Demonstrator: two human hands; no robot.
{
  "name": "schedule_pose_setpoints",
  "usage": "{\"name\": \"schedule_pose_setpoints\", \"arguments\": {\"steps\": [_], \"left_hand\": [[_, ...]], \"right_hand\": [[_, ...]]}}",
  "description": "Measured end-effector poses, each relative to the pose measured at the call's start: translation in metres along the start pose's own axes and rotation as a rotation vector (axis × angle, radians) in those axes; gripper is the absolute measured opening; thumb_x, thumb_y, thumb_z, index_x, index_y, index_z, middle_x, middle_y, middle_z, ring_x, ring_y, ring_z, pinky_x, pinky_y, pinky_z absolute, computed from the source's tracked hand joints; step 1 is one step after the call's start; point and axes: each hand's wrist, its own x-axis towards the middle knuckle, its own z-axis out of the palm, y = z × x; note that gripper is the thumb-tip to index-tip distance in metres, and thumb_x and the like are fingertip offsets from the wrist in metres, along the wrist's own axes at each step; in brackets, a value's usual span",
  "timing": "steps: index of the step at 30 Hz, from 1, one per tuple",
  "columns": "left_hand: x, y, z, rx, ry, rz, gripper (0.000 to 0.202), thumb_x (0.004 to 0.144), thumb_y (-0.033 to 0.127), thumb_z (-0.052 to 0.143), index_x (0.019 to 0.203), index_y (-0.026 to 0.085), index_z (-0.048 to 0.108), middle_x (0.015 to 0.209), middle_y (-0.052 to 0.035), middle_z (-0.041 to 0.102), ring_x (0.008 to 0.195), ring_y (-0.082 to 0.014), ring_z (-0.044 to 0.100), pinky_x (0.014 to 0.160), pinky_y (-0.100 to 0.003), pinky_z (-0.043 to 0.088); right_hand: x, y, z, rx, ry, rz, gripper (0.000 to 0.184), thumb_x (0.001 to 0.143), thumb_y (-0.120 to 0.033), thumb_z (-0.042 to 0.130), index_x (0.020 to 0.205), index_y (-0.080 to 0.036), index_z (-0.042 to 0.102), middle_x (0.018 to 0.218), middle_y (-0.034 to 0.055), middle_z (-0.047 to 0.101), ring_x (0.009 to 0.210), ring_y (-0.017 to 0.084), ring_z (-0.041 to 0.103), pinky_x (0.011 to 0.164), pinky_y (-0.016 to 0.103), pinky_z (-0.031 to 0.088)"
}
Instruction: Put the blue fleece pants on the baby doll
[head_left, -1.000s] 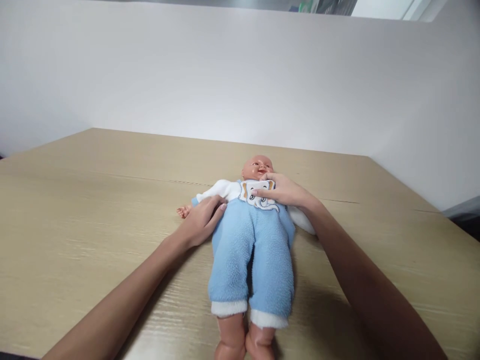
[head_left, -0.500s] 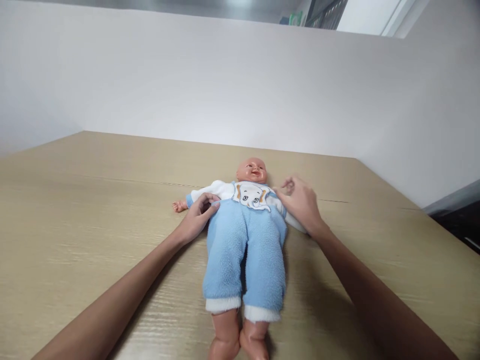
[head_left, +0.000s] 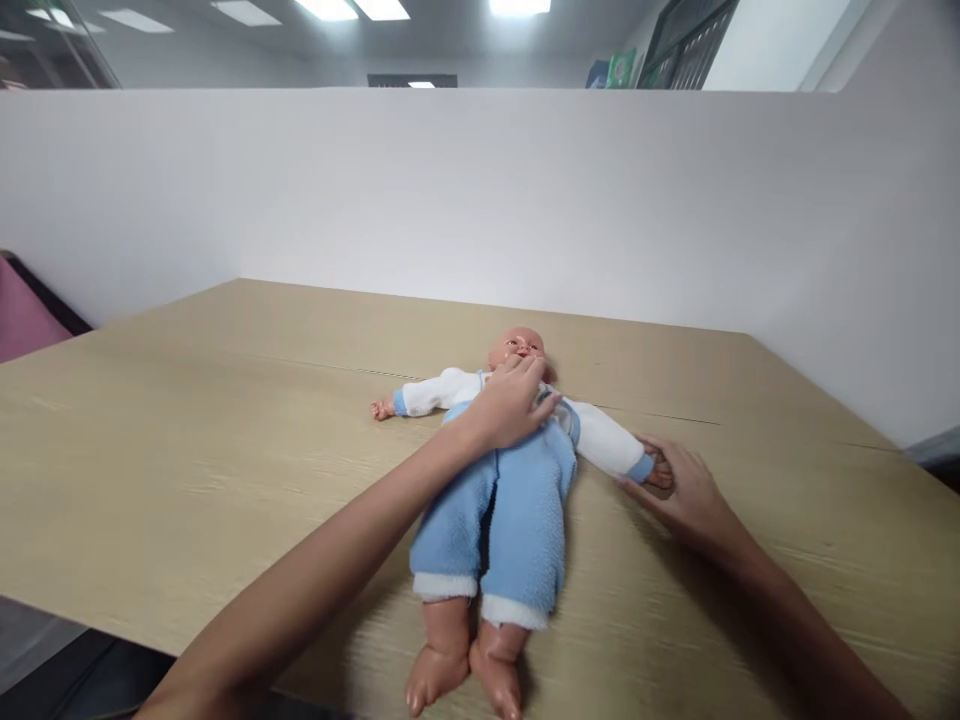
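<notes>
A baby doll [head_left: 501, 505] in a blue fleece romper with white sleeves lies on its back on the wooden table [head_left: 187, 430], head away from me and bare feet toward me. My left hand [head_left: 510, 403] rests on the doll's chest, fingers curled over the bib just under its chin. My right hand [head_left: 684, 492] is at the end of the doll's outstretched arm on the right, fingers closed around the small doll hand [head_left: 660, 472]. The doll's other arm [head_left: 420, 396] lies stretched out to the left on the table.
A white partition [head_left: 480, 200] stands along the table's far edge and right side. A pink object [head_left: 22, 318] shows at the far left beyond the table. The table's near edge runs along the lower left.
My left hand moved from the doll's left side onto its chest. My right hand left the chest and slid out to the doll's hand on the right. The camera view tilted up.
</notes>
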Motion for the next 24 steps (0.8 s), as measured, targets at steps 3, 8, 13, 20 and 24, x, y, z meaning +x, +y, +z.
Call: {"name": "schedule_pose_setpoints", "arguments": {"steps": [3,8,13,20,24], "left_hand": [[0.014,0.002,0.022,0.088,-0.137,0.023,0.030,0.103,0.031,0.055,0.129,0.015,0.059,0.126,-0.0163,0.070,0.124,-0.0335,0.061,0.111,-0.050,0.046],[0.009,-0.006,0.036,0.153,-0.178,0.021,0.026,0.096,0.024,0.059,0.120,0.017,0.064,0.124,-0.0147,0.071,0.124,-0.0332,0.059,0.108,-0.049,0.047],[0.000,0.001,0.031,0.010,-0.057,0.069,0.014,0.100,0.027,0.059,0.113,0.022,0.062,0.113,-0.0094,0.073,0.111,-0.0295,0.062,0.100,-0.044,0.048],[-0.010,0.009,0.025,-0.187,0.087,0.088,0.022,0.101,0.035,0.062,0.117,0.022,0.056,0.104,-0.0072,0.071,0.096,-0.0248,0.066,0.088,-0.038,0.050],[-0.011,0.011,0.024,-0.161,0.122,0.170,0.024,0.101,0.038,0.063,0.116,0.021,0.056,0.109,-0.0110,0.071,0.104,-0.0278,0.064,0.094,-0.041,0.050]], "right_hand": [[-0.002,-0.008,-0.002,0.017,-0.034,-0.029,0.061,0.085,-0.064,0.077,0.131,-0.026,0.066,0.125,0.0147,0.077,0.112,0.039,0.072,0.098,0.056,0.054],[-0.005,-0.024,-0.010,0.245,0.039,0.160,0.058,0.081,-0.059,0.085,0.127,-0.028,0.068,0.124,0.0120,0.077,0.109,0.036,0.074,0.096,0.054,0.059],[0.019,-0.056,-0.012,0.688,0.207,0.262,0.069,0.079,-0.054,0.091,0.137,-0.027,0.063,0.145,0.0140,0.069,0.130,0.033,0.070,0.113,0.052,0.057],[0.067,-0.088,0.034,0.839,0.291,0.155,0.052,0.081,-0.048,0.089,0.123,-0.026,0.067,0.126,0.0102,0.074,0.118,0.030,0.073,0.111,0.052,0.058],[0.059,-0.089,0.059,0.655,0.281,-0.016,0.040,0.084,-0.043,0.084,0.118,-0.027,0.070,0.122,0.0098,0.066,0.116,0.032,0.069,0.106,0.053,0.058]]}}
